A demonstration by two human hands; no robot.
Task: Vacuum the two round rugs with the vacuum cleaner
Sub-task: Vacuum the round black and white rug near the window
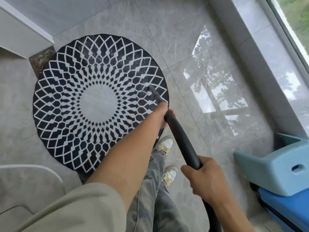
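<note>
1. The round rug (pixel 100 101) lies on the floor (pixel 184 39) ahead of us and to our left. Its far-left edge is just beside the foot of a cabinet (pixel 21 36).
2. Our shoes (pixel 164 144) stand just beside the rug's near-right edge, one ahead of the other.
3. The vacuum tube (pixel 184 141) runs from our near right up onto the rug, with its tip on the rug's right part.
4. Our left hand (pixel 160 116) grips the tube over the rug's right edge. Our right hand (pixel 202 178) grips it behind, nearer to us.
5. The vacuum cleaner (pixel 280 169) stands on the floor at our right, beside the ledge (pixel 260 47) below the window (pixel 297 22).
</note>
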